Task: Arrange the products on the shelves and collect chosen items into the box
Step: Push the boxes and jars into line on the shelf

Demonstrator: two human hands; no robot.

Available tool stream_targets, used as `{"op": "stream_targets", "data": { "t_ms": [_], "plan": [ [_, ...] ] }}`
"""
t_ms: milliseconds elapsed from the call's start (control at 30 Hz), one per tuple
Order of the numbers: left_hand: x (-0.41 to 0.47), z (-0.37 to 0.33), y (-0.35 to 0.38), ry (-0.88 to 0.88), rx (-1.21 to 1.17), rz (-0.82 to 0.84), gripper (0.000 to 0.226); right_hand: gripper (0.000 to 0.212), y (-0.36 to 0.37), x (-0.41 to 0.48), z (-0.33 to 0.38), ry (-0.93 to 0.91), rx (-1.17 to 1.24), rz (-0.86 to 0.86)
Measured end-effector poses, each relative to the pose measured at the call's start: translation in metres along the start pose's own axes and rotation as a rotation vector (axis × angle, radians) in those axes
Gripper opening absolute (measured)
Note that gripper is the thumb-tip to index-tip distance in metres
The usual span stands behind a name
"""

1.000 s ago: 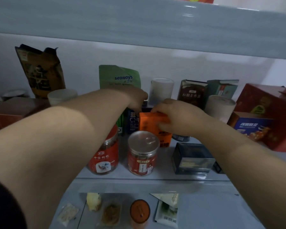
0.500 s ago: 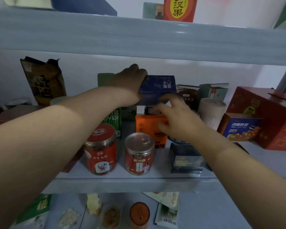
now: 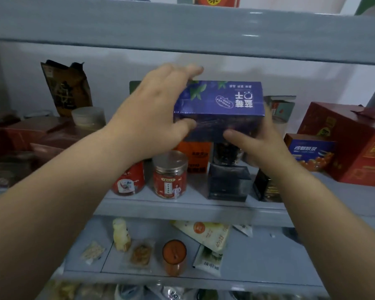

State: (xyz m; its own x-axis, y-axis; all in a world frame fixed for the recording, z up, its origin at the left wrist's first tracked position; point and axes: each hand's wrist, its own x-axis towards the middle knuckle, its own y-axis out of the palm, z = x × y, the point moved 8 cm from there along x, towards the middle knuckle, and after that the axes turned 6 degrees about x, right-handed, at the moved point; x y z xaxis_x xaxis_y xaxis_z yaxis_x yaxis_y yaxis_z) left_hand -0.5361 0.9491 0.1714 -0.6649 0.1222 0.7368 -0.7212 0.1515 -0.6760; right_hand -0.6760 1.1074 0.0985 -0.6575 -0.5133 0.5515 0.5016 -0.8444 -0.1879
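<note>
A red carton [image 3: 344, 144] is set at the right end of the middle shelf [image 3: 182, 210]. The blue box [image 3: 219, 102] is held clear above the shelf's middle, print upside down. Its left end is gripped by the left hand [image 3: 152, 118]: fingers spread over the top, thumb on the front face. Its right end is gripped by the right hand [image 3: 262, 144]: thumb on the front, fingers hidden behind. A red-label jar [image 3: 170, 174] is parked at the front edge below.

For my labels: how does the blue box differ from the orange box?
The blue box is held by the left hand and right hand; the orange box stands on the shelf. The blue box shows upside-down print; the orange box's print reads upright. Both are cartons.
</note>
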Motion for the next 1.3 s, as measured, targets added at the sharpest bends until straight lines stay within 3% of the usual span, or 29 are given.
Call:
{"op": "stream_targets", "data": {
  "t_ms": [100, 200, 267, 367, 500, 633, 733, 800, 967, 1033, 1133, 1300],
  "plan": [
    [-0.031, -0.015, -0.01, -0.227, -0.347, -0.127, 0.08, 0.046, -0.004, -0.028, -0.003, 0.088, 0.34, -0.039],
    [-0.078, -0.031, 0.009, -0.543, -0.783, -0.17, 0.073, 0.036, -0.005, -0.06, -0.013, 0.187, 0.641, -0.109],
    [-0.102, -0.047, 0.032, -0.648, -0.898, -0.121, 0.059, 0.034, -0.005, -0.079, -0.021, 0.261, 0.703, -0.131],
    [-0.129, -0.067, 0.056, -0.716, -0.944, -0.117, 0.038, 0.04, -0.009, -0.106, -0.027, 0.35, 0.69, -0.141],
    [-0.166, -0.077, 0.076, -0.871, -0.959, -0.137, 0.041, 0.045, -0.015, -0.145, -0.036, 0.431, 0.692, -0.131],
    [-0.183, -0.089, 0.081, -0.976, -0.908, -0.09, 0.058, 0.05, -0.02, -0.179, -0.043, 0.506, 0.786, -0.144],
    [-0.187, -0.094, 0.084, -0.995, -0.865, -0.093, 0.043, 0.052, -0.025, -0.199, -0.051, 0.567, 0.875, -0.174],
    [-0.188, -0.1, 0.09, -1.034, -0.882, -0.112, 0.031, 0.044, -0.028, -0.211, -0.053, 0.571, 0.928, -0.19],
    [-0.181, -0.128, 0.112, -1.11, -0.968, -0.037, 0.029, 0.04, -0.028, -0.222, -0.035, 0.41, 0.905, -0.108],
    [-0.176, -0.14, 0.121, -1.104, -1.04, -0.004, 0.027, 0.053, -0.027, -0.224, -0.035, 0.377, 0.846, -0.123],
    [-0.17, -0.16, 0.134, -1.079, -1.148, 0.109, 0.03, 0.098, -0.02, -0.226, -0.04, 0.388, 0.845, -0.101],
    [-0.17, -0.193, 0.137, -1.058, -1.416, 0.262, 0.049, 0.136, -0.022, -0.232, -0.062, 0.492, 0.775, -0.104]
  ]
}}
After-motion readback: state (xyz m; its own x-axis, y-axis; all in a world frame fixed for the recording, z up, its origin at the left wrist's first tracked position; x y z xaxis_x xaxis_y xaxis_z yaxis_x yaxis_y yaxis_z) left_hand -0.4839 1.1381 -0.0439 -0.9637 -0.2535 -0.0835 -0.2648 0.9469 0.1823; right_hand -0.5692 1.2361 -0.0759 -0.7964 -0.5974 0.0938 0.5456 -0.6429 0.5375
